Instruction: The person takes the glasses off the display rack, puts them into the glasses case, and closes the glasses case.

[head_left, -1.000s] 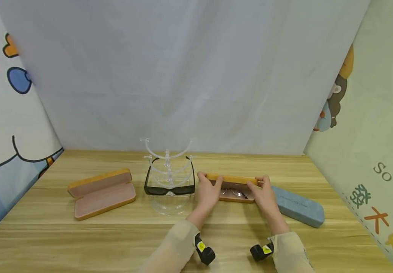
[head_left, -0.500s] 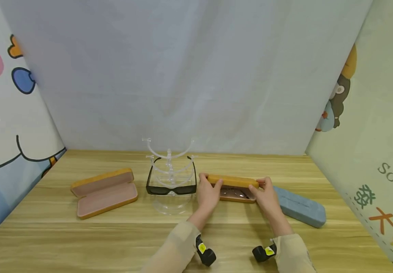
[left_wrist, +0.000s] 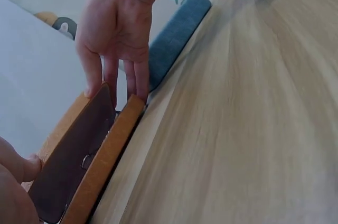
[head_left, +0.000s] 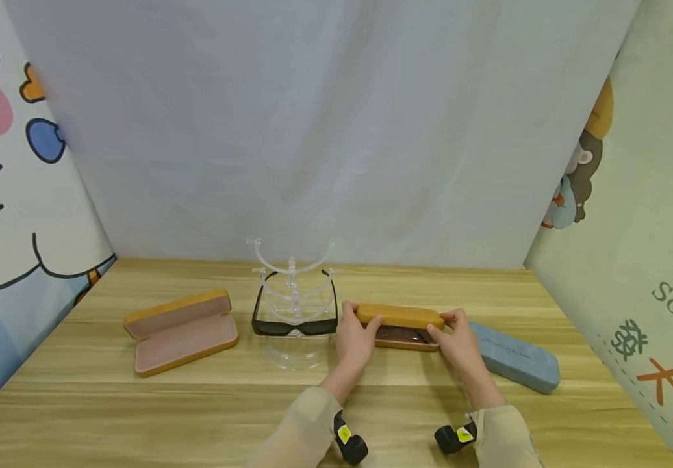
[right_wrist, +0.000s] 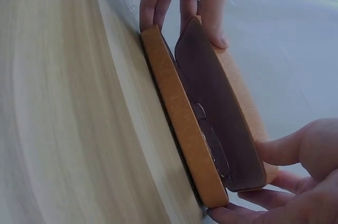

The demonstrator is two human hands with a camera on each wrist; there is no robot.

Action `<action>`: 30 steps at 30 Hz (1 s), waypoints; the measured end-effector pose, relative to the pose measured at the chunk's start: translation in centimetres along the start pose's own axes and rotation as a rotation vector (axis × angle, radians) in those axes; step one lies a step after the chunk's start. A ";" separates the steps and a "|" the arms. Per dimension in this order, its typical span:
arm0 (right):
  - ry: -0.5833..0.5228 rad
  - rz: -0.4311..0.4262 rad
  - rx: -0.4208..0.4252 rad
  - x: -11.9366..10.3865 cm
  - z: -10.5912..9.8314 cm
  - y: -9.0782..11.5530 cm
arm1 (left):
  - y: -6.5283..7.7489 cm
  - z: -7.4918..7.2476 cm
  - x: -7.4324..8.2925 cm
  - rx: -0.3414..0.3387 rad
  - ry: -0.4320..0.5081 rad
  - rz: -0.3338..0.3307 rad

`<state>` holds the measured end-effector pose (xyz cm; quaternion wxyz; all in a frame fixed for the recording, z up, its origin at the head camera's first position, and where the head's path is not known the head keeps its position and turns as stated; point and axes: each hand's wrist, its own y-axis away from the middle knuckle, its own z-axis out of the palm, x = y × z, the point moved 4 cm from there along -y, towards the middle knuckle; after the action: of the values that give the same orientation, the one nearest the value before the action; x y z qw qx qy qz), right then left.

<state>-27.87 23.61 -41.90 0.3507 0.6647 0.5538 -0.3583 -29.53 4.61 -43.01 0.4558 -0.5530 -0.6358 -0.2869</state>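
Note:
An orange-brown glasses case (head_left: pixel 401 316) sits on the wooden table with its lid partly lowered. My left hand (head_left: pixel 355 339) grips its left end, thumb on the lid's front edge and fingers round the end. At the opposite end my right hand (head_left: pixel 461 346) holds it likewise, as the left wrist view also shows. Inside the dark-lined case lies a pair of thin-rimmed eyeglasses (right_wrist: pixel 201 111), mostly shaded by the lid (right_wrist: pixel 240 97). The right wrist view shows a narrowed gap between lid and base (right_wrist: pixel 182 113).
Left of the hands, a clear display stand (head_left: pixel 293 265) bears black sunglasses (head_left: pixel 295 327). A second orange case (head_left: pixel 187 341) lies open at the left with only its pink lining showing. A closed blue glasses case (head_left: pixel 516 359) rests just right of my right hand.
The orange case's lid has tipped forward and down under both thumbs, so less of the eyeglasses shows. The view has shifted slightly; stand, sunglasses and other cases keep their places.

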 end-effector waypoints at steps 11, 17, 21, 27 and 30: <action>0.057 -0.015 -0.017 0.2 0.1 0.4 | 0.6 0.0 -0.6 0.003 0.011 0.031; 0.082 -0.027 0.015 0.3 0.1 0.3 | 0.5 0.1 -0.6 0.008 -0.006 0.026; 0.111 -0.029 0.042 0.3 0.2 0.5 | 0.6 0.1 -0.5 -0.006 -0.022 0.033; 0.162 -0.037 0.091 -0.1 0.0 0.8 | 0.8 -0.2 -0.3 -0.054 -0.062 0.040; 0.199 -0.055 0.099 -0.4 0.0 0.9 | 1.1 -0.6 -0.2 -0.100 -0.105 0.047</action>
<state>-26.99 23.32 -41.46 0.2505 0.6982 0.5856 -0.3269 -28.30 4.26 -43.12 0.4003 -0.6042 -0.6304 -0.2781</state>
